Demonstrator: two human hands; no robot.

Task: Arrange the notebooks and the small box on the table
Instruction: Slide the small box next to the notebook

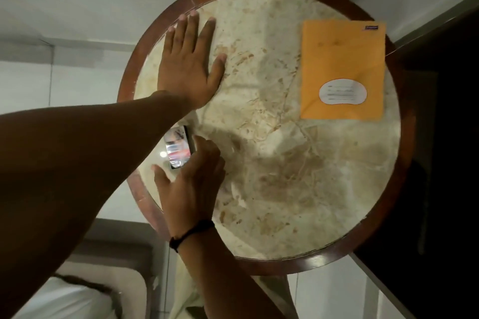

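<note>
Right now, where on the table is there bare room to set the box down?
The widest bare patch is the table centre and near half, between the right hand and the notebook. A narrower strip lies between the left hand and the notebook. The left edge is crowded: both hands and the box.

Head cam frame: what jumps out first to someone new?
The orange notebook stands out, lying flat at the right edge of the round marble table, one corner overhanging the wooden rim. On the table's left side, the left hand lies flat, fingers spread, on the marble. Just nearer, the right hand reaches onto a small shiny box.
</note>
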